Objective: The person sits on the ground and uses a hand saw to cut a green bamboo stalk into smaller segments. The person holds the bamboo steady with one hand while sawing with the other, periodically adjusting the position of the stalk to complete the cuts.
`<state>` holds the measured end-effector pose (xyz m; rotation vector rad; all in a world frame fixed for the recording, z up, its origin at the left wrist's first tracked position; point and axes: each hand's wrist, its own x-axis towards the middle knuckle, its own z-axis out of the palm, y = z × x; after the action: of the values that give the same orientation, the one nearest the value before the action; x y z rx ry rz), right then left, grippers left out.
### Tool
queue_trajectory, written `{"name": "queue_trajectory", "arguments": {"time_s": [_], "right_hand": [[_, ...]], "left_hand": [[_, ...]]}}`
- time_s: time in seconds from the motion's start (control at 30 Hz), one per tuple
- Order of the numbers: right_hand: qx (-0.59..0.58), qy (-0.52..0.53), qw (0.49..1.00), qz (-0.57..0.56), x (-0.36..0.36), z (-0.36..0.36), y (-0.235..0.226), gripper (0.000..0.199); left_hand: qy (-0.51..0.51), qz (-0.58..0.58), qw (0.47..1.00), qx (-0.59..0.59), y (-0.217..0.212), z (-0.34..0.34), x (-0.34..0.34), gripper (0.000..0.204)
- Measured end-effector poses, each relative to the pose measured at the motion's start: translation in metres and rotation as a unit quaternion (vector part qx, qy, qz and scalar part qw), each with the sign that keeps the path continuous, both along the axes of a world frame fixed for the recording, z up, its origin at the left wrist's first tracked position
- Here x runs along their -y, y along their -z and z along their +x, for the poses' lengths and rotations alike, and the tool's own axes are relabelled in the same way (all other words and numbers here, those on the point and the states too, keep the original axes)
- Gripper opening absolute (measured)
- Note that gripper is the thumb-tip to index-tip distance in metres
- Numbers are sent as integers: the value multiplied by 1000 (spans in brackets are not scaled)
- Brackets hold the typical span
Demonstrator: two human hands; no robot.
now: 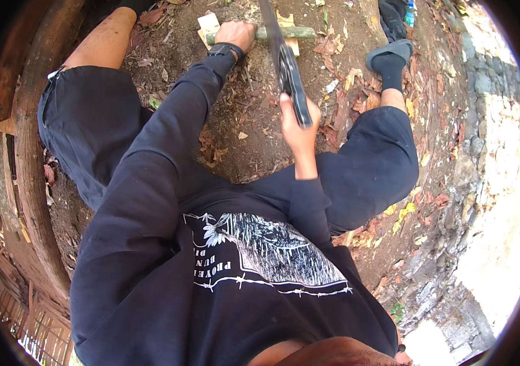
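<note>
My left hand (237,35), with a dark band on its wrist, is closed over a greenish stick (299,33) that lies crosswise just above the ground. In my right hand (301,131) is the black and silver handle of a hand saw (294,82). Its long, narrow blade points away from me and crosses the stick to the right of my left hand. The blade is blurred, and its teeth cannot be made out. Pale flat wood pieces (208,24) lie by the stick, partly hidden by it and my hand.
My legs are spread on either side, with a grey sandal (389,53) on my right foot. Dry leaves (331,46) litter the dirt ground. A long log (33,146) runs along the left, and a rough stone edge (468,146) along the right. A bottle (410,13) stands at the far right.
</note>
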<state>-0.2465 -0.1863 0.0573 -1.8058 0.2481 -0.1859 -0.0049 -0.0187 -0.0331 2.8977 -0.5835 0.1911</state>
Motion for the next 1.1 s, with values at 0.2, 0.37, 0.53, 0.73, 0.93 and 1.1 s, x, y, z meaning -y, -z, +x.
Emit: {"name": "queue_trajectory", "arguments": {"time_s": [0.2,0.37,0.53,0.73,0.93,1.1], "right_hand": [[-61,4,998,-18,22,-143,-25,24],[14,7,1000,9,-7,8,-16,26],[23,-22,995,-90,12,-68,-19,13],[-47,11,999,7,13,-79,-22,15],[-33,5,999,42,3,-26,3,20],[-58,3,998,5,30,-140,-34,17]], "left_hand": [[-6,35,999,14,15,-1,-8,24],[-1,29,1000,-5,0,4,2,21],[-41,29,997,-59,-4,8,-1,20],[16,10,1000,0,7,-3,-5,23],[-14,26,999,-31,1,14,-7,22],[-28,24,999,-11,1,10,-12,22]]}}
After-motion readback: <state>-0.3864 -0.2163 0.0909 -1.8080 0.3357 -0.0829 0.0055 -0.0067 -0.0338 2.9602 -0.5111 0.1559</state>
